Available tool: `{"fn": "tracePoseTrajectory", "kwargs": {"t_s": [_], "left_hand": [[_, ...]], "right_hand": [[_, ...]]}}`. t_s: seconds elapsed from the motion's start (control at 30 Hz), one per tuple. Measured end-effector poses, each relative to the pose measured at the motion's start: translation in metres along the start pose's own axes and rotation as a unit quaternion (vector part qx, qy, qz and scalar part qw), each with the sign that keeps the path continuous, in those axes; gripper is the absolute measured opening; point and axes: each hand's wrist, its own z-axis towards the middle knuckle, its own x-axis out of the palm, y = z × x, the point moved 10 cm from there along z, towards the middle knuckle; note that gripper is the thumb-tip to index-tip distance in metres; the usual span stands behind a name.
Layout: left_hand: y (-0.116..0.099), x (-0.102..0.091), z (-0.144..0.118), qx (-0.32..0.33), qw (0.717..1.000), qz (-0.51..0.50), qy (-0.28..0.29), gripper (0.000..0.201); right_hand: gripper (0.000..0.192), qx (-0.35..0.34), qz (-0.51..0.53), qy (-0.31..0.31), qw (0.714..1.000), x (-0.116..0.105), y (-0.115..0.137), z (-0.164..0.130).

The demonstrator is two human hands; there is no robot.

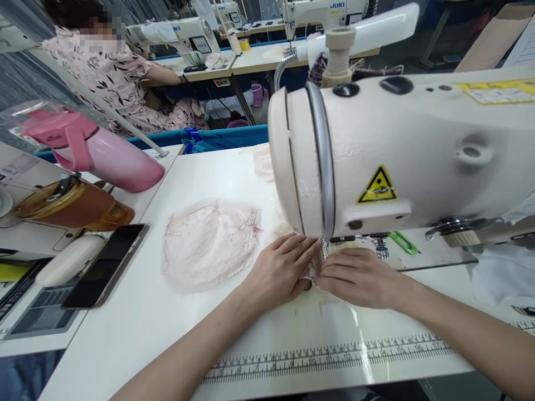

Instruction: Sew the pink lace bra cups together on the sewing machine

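Observation:
Both hands meet at the needle area of a white sewing machine (401,150), on either side of a small piece of sheer pale fabric (311,272). My left hand (281,271) lies over the fabric's left side, fingers together and bent, thumb tucked near a small black ring-like thing. From the right, my right hand (361,277) pinches the fabric's edge with its fingers pressed together. The machine head and my fingers hide most of this fabric and the needle tip. To the left, a rounded sheer pale fabric piece (211,245) with loose red threads lies flat on the white table (137,345).
A phone (106,267), a white oval case (70,260), an amber cup (69,205) and a pink bottle (108,150) stand or lie leftward. Green snips (403,243) rest behind my right hand. A printed ruler (326,359) runs along the front. Another person (104,72) sits beyond.

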Motion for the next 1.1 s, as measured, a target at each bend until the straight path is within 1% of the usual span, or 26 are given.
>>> {"fn": "tracePoseTrajectory", "kwargs": {"t_s": [0.2,0.37,0.63,0.77,0.87,1.03,1.1], "left_hand": [[-0.001,-0.003,0.003,-0.010,1.000,0.001,-0.006,0.048],[0.000,0.000,0.003,-0.026,1.000,0.007,0.005,0.050],[-0.002,0.001,0.004,-0.033,0.999,0.026,-0.006,0.047],[-0.003,0.001,0.005,-0.036,0.999,0.033,-0.011,0.044],[-0.003,0.000,0.005,-0.039,0.998,0.037,-0.016,0.043],[-0.004,0.000,0.006,-0.044,0.998,0.043,-0.022,0.041],[-0.003,0.001,0.006,-0.045,0.998,0.045,-0.021,0.042]], "right_hand": [[0.016,-0.002,0.008,-0.010,1.000,-0.002,-0.002,0.000],[0.019,0.006,-0.004,-0.013,1.000,-0.004,-0.006,-0.001],[0.024,0.040,-0.021,0.004,0.999,0.000,-0.016,-0.005],[0.024,0.040,-0.049,0.005,0.998,-0.009,-0.018,-0.002],[0.024,0.044,-0.083,-0.007,0.996,-0.019,-0.019,0.001],[0.018,0.056,-0.085,-0.028,0.994,-0.027,-0.023,0.001],[0.014,0.050,-0.117,-0.033,0.991,-0.029,-0.023,0.000]]}}
